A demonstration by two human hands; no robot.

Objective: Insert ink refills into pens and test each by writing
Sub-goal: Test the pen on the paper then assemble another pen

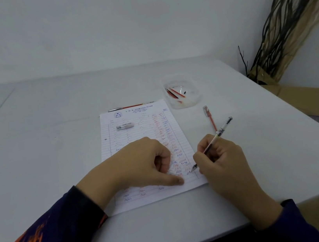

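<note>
My right hand (222, 159) grips a clear pen (222, 130) with a dark refill, its tip touching the lined sheet (135, 128) near the lower right margin among rows of blue and red scribbles. My left hand (143, 164) rests on the sheet as a loose fist, thumb stretched toward the pen tip, holding nothing. A capped red pen (210, 118) lies on the table right of the paper. Another red pen (130, 106) lies along the sheet's top edge. A clear pen cap (125, 126) lies on the upper part of the sheet.
A clear plastic tub (189, 104) with several red refills stands beyond the paper at the right. The white table's right edge (296, 109) runs diagonally, with cardboard (311, 99) and a patterned curtain (292, 9) beyond it. A white wall stands behind.
</note>
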